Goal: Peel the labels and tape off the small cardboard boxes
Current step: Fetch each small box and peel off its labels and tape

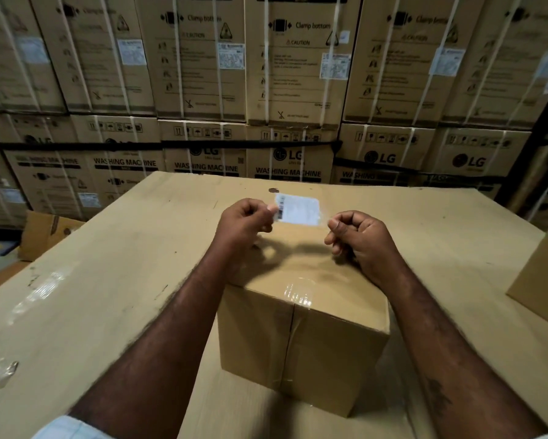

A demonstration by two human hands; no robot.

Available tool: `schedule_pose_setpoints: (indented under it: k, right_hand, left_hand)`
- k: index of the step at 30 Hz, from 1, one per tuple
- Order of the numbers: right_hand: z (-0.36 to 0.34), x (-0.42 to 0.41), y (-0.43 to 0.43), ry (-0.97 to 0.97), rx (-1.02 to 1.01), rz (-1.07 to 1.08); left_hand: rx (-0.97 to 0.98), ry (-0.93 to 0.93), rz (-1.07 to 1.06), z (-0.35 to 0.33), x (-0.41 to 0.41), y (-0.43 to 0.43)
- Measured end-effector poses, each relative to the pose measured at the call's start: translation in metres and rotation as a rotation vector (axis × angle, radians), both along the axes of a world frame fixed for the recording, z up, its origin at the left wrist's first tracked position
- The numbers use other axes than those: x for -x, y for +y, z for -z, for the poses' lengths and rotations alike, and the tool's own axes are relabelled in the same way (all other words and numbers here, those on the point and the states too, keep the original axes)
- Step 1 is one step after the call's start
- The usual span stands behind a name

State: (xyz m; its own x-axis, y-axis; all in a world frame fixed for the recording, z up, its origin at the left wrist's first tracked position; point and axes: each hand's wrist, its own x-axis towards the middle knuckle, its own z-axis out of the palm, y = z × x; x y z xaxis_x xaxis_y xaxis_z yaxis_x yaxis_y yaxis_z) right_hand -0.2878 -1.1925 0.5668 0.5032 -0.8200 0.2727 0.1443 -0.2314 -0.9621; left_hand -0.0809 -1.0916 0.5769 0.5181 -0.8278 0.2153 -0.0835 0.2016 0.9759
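Observation:
A small brown cardboard box (301, 337) stands on the big cardboard sheet in front of me, with clear tape (298, 294) shining over its top seam and front edge. A white printed label (298, 209), blurred, is lifted off the box and held in the air above its far side. My left hand (245, 221) pinches the label's left edge. My right hand (360, 239) has its fingers curled, with the fingertips at the label's lower right corner where a clear film shows; whether it grips that film is unclear.
The work surface is a large flat cardboard sheet (114, 280) with stuck tape scraps (41, 286) at the left. Another small box (542, 280) sits at the right edge. Stacked washing machine cartons (291, 90) form a wall behind.

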Motion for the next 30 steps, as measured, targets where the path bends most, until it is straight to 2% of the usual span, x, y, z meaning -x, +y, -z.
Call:
schedule_pose_setpoints:
  k: [3, 5, 7, 11, 13, 17, 24, 30]
  right_hand:
    - [0.000, -0.003, 0.002, 0.080, 0.023, 0.058]
    - [0.000, -0.004, 0.006, 0.244, 0.141, 0.086]
    - [-0.006, 0.000, 0.015, 0.508, 0.323, 0.081]
    - [-0.020, 0.020, 0.051, 1.143, 0.556, -0.035]
    - [-0.018, 0.027, 0.066, 1.323, 0.650, -0.115]
    - [-0.016, 0.013, 0.067, 1.298, 0.615, -0.231]
    - [-0.019, -0.060, 0.052, 1.302, 0.696, -0.292]
    - [-0.012, -0.004, 0.069, 1.272, 0.735, -0.207]
  left_hand:
    - [0.051, 0.214, -0.262, -0.004, -0.004, -0.012]
    - [0.035, 0.304, -0.379, -0.003, -0.005, -0.021]
    - [0.027, 0.336, -0.461, 0.001, -0.007, -0.027]
    - [-0.013, 0.259, -0.489, 0.009, -0.013, -0.030]
    - [-0.044, 0.248, -0.454, 0.011, -0.015, -0.031]
    - [-0.073, 0.186, -0.385, 0.013, -0.013, -0.029]
    - [-0.046, 0.013, -0.427, 0.009, -0.004, -0.018]
    - [-0.028, 0.018, -0.487, 0.009, -0.005, -0.017]
